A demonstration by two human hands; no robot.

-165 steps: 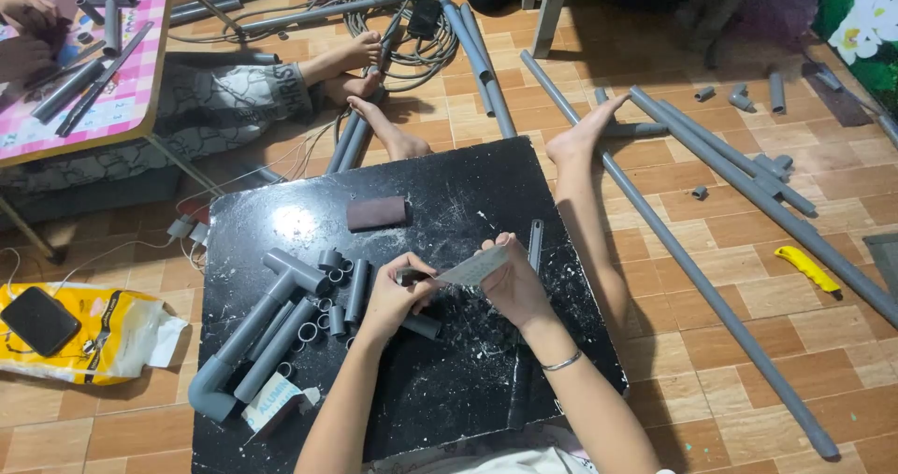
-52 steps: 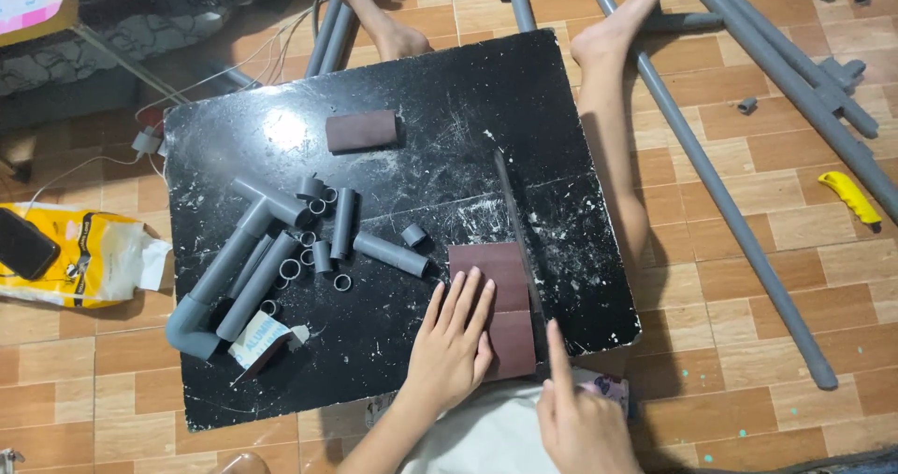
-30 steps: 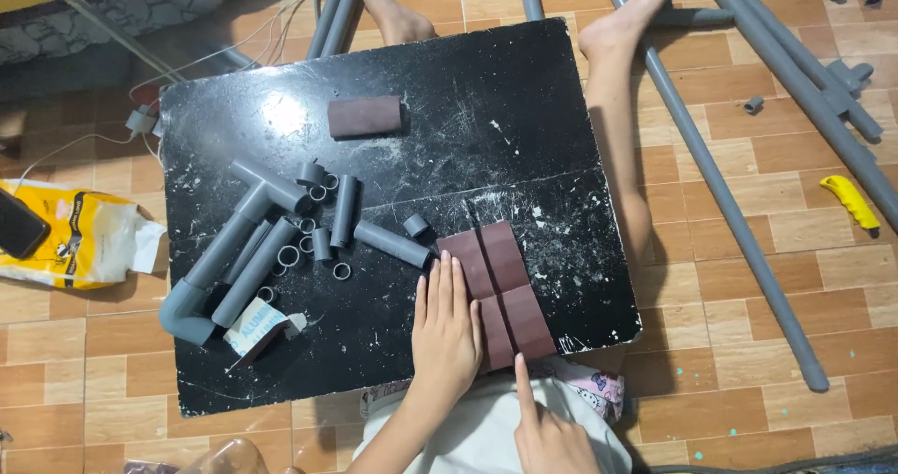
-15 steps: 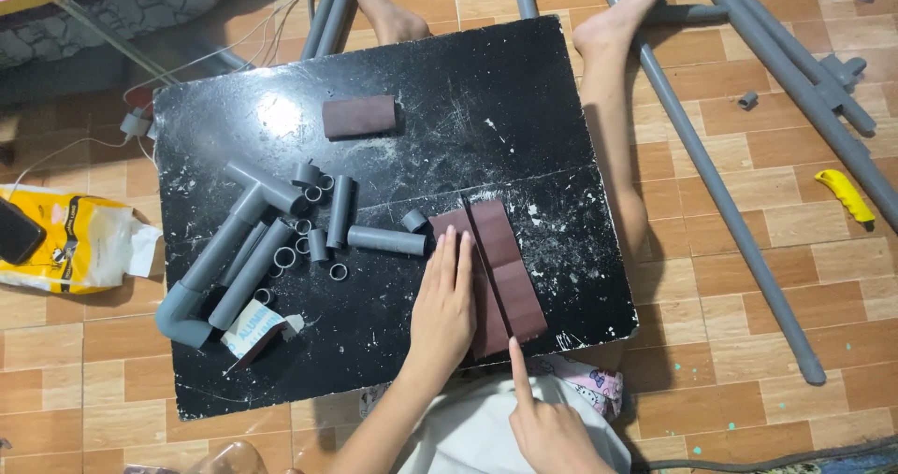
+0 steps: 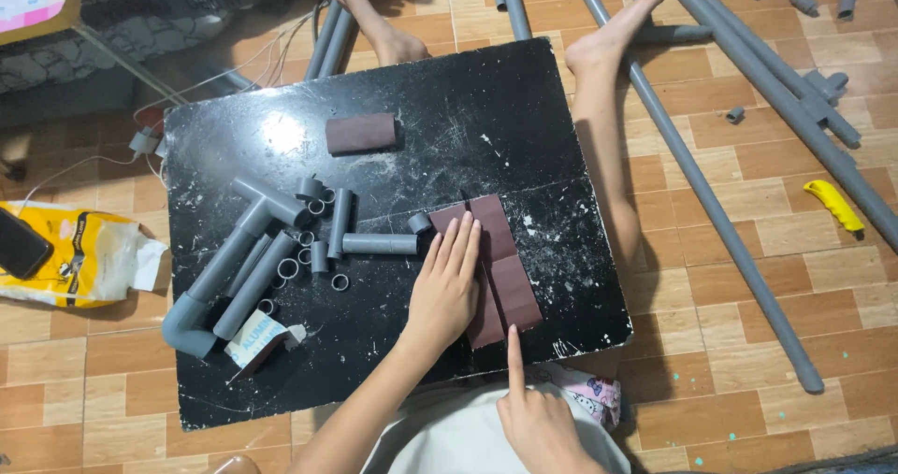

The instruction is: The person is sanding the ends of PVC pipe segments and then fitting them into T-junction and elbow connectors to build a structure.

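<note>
A brown sheet of sandpaper [image 5: 505, 250], creased down its length, lies on the black board [image 5: 449, 128]. My left hand [image 5: 445, 282] presses flat on its left half, fingers together and pointing away. My right hand [image 5: 535, 418] is at the board's near edge, index finger stretched out and touching the sheet's near end; it holds nothing. Short grey pipe pieces [image 5: 374, 243] and rings lie just left of my left hand.
A rolled brown sandpaper piece [image 5: 361, 133] lies at the far middle of the board. Grey pipes with elbows [image 5: 229, 273] rest at the left. Long grey pipes [image 5: 720, 212] and a yellow cutter [image 5: 834, 205] lie on the tiled floor right. A yellow bag [image 5: 79, 254] sits left.
The sandpaper sheet has been folded along its length and flattened. My left hand slid forward over it; my right index finger moved up to its near end.
</note>
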